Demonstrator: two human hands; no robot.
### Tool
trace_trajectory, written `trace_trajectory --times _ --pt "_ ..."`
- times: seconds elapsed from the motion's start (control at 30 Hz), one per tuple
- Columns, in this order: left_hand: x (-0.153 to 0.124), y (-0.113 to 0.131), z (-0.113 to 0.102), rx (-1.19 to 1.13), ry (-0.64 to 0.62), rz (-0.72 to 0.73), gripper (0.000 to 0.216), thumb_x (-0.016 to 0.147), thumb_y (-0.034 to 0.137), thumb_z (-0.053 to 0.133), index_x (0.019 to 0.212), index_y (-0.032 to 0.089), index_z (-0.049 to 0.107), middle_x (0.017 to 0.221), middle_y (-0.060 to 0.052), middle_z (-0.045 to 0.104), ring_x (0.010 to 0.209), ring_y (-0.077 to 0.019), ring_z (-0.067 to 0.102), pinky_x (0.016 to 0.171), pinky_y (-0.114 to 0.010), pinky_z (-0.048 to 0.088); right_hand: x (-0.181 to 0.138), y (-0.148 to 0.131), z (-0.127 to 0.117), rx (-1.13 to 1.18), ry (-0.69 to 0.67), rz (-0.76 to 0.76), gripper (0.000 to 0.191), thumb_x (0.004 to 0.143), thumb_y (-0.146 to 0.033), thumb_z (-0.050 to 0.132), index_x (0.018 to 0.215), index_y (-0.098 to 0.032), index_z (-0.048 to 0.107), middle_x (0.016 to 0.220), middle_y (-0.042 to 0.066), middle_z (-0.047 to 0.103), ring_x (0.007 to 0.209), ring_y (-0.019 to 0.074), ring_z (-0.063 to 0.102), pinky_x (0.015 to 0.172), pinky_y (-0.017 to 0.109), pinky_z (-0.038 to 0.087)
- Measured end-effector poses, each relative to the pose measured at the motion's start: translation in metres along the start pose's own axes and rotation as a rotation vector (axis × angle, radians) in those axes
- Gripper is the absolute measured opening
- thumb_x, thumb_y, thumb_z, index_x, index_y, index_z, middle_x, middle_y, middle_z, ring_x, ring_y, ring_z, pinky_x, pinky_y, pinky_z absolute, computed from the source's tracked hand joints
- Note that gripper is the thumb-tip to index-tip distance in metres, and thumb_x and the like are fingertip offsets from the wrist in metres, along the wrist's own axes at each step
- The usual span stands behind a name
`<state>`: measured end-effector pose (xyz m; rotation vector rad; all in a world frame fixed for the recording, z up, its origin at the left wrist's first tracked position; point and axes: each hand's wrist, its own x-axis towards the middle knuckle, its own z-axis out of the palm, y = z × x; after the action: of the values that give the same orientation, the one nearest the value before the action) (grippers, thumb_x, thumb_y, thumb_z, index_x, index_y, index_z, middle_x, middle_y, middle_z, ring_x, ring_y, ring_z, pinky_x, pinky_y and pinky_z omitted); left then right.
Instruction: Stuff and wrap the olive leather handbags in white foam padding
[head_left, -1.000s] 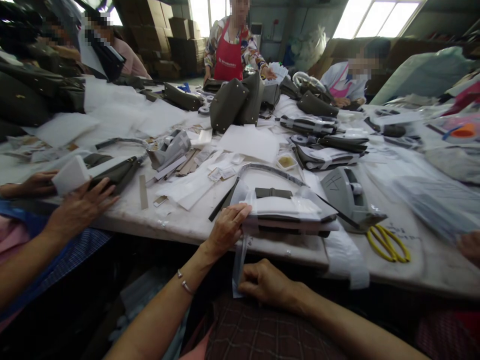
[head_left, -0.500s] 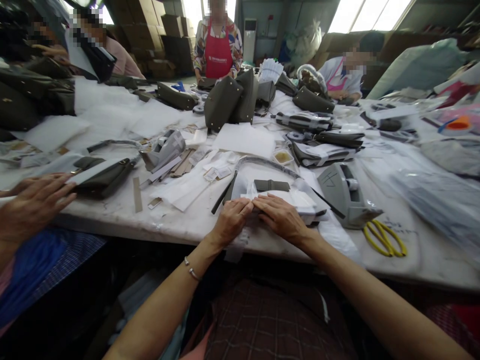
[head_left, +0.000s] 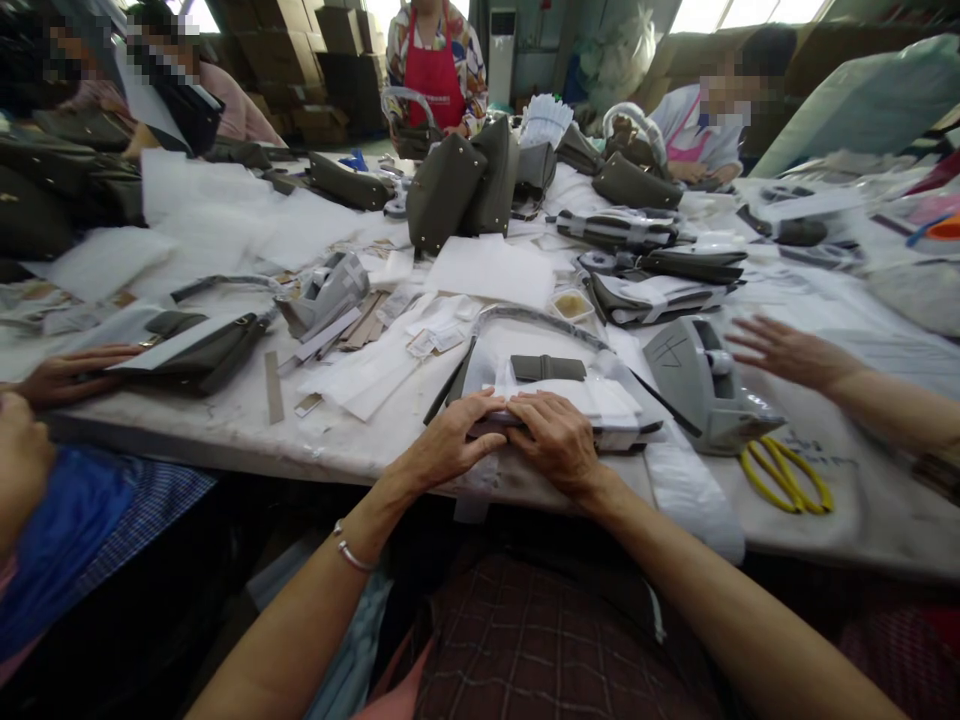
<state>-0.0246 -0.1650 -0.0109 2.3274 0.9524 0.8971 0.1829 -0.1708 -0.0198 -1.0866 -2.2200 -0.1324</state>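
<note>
Lying part-wrapped in white, dark handbag point(head_left: 549, 369)

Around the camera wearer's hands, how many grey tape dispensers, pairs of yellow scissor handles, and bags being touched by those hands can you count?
Grey tape dispensers: 2
Pairs of yellow scissor handles: 1
Touched bags: 1
Total: 4

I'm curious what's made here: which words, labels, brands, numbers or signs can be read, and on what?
Grey tape dispenser: handwritten mark, roughly "H", though uncertain.
Red apron: white lettering, too blurred to read.
Tabletop beside the yellow-handled scissors: handwriting, too blurred to read.
No brand or number is legible.
</note>
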Motion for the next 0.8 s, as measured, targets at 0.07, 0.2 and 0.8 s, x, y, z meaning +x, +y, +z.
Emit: trace_trajectory --times 0.07,0.2,0.8 --pt "0.002 0.001 0.002 -0.029 0.055 -0.009 0.036 0.091 0.021 0.061 0.127 0.021 0.058 0.130 -0.008 0.064 0.131 -0.0235 0.053 0.112 -0.042 0.043 0.001 -0.003 0.001 -0.030 0.012 0.029 0.020 0.094 -0.030 0.059 0.107 -0.018 0.068 0.104 0.010 0.074 0.099 0.0256 0.066 0.096 0.040 0.047" --pt "0.007 0.006 0.004 -0.094 0.114 -0.091 0.024 0.100 0.025 0.048 0.118 0.024 0.064 0.117 -0.002 0.071 0.113 -0.0185 0.065 0.100 -0.032 0.051 0.003 -0.002 -0.004 -0.025 -0.030 0.049 0.019 0.089 -0.024 0.062 0.107 -0.019 0.066 0.103 0.009 0.073 0.098 0.0258 0.064 0.093 0.039 0.045" --pt "0.008 -0.010 0.009 0.208 0.087 0.152 0.015 0.096 0.023 0.057 0.109 0.020 0.065 0.109 -0.007 0.072 0.110 -0.0198 0.066 0.097 -0.032 0.054 -0.038 -0.041 -0.018 0.128 -0.128 -0.192 0.025 0.094 -0.021 0.058 0.119 -0.021 0.062 0.114 0.006 0.071 0.111 0.0223 0.060 0.097 0.039 0.042"
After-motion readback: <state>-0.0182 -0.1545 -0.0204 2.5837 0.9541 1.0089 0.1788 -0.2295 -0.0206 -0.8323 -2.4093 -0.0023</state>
